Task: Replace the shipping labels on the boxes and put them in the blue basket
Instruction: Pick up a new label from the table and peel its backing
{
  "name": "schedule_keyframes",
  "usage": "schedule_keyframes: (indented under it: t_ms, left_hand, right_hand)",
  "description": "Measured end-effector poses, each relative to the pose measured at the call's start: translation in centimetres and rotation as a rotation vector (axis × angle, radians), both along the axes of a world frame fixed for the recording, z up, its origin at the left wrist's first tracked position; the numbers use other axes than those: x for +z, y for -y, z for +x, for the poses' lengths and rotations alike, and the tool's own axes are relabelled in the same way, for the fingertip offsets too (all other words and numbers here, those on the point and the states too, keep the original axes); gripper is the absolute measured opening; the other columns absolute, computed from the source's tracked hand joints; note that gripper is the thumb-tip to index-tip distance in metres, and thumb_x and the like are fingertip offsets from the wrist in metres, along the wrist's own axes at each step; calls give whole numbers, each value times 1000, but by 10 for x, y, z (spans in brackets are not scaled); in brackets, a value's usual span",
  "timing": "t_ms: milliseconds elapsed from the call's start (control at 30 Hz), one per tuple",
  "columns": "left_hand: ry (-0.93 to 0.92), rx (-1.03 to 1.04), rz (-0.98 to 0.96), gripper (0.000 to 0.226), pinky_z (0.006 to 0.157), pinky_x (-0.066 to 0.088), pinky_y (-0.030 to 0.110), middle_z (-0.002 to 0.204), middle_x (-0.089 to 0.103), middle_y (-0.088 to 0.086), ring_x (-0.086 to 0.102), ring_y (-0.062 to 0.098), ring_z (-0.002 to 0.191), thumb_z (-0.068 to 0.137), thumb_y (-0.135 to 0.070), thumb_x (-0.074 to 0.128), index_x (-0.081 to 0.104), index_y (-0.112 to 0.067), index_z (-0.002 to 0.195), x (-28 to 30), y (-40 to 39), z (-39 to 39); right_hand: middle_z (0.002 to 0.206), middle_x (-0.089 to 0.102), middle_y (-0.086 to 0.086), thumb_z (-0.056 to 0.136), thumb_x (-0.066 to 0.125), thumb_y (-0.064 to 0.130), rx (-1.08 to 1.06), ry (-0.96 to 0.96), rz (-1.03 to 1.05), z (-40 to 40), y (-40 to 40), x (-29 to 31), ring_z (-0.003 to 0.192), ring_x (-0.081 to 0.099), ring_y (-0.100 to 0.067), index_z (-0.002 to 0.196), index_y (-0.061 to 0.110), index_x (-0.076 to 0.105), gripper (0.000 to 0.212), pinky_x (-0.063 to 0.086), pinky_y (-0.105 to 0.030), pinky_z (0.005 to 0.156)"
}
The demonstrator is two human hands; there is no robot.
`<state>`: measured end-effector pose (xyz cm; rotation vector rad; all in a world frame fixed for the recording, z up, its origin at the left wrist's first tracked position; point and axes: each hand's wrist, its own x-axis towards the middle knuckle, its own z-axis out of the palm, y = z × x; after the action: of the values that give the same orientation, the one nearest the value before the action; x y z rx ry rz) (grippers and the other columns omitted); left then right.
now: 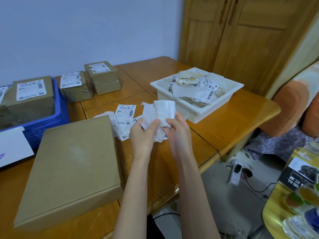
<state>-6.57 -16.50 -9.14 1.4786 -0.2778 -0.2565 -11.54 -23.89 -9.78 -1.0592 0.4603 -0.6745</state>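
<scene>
**Label Sheet Held Over Table, Flat Box Bare**

Work surface: a glossy wooden table (215, 128) standing against a pale blue wall, with a wooden cabinet (241, 35) behind its far right corner. An orange cushion (293, 107) lies to the right, beyond the table edge.

The flat cardboard box (69, 166) lies at the near left of the table; its top face carries no label. The blue basket (51, 118) sits at the far left and contains a labelled box (32, 95). Two more labelled boxes (89, 83) stand just beside the basket, near the wall. Loose shipping labels (125, 112) lie on the table between the flat box and a white tray (198, 114) filled with crumpled paper scraps.

The left hand (143, 137) and the right hand (179, 133) are raised above the table, both pinching a white label sheet (164, 109). The sheet is curled and creased; it appears to be splitting into two layers, though this cannot be confirmed.
</scene>
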Motion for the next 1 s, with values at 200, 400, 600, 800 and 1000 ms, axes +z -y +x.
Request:
schedule_keyframes:
  t_ms: [200, 400, 600, 800, 1000]
  left_hand:
    - [196, 116, 193, 10, 60, 42, 12, 78, 59, -8, 56, 6, 71, 88, -21, 69, 62, -15, 83, -3, 1, 0]
    - [472, 247, 283, 48, 54, 32, 10, 61, 31, -13, 39, 6, 56, 82, -10, 66, 29, -27, 56, -3, 1, -6]
    - [366, 285, 244, 43, 51, 33, 13, 57, 34, -10, 36, 10, 53, 84, -8, 62, 33, -23, 56, -4, 4, -7]
    - [56, 252, 75, 26, 61, 41, 20, 72, 53, -10, 50, 14, 71, 87, -11, 63, 48, -17, 65, -8, 3, 0]
    - [-89, 308, -24, 16, 71, 49, 34, 81, 61, -9, 64, 27, 90, 90, -14, 56, 54, -22, 75, -13, 4, 10]
  right_hand:
    - [117, 64, -19, 85, 52, 6, -42, -2, 15, 2, -4, -2, 112, 62, -32, 106, 17, 63, 27, 51, -46, 95]
    - [104, 71, -8, 92, 43, -6, 2, 23, 25, 0, -4, -1, 97, 69, -18, 115, 6, 61, 32, 55, -29, 81]
    - [100, 72, -9, 94, 40, -9, 54, 97, 110, -5, -3, 2, 92, 71, -20, 121, 2, 58, 34, 57, -30, 83]
    - [126, 62, -21, 96, 39, -8, 13, 189, 331, -7, 6, -1, 113, 64, -30, 131, 0, 51, 38, 50, -42, 101]
    - [116, 62, -14, 98, 39, -6, 4, 164, 370, -7, 4, 5, 109, 62, -29, 107, 14, 59, 30, 54, -39, 91]
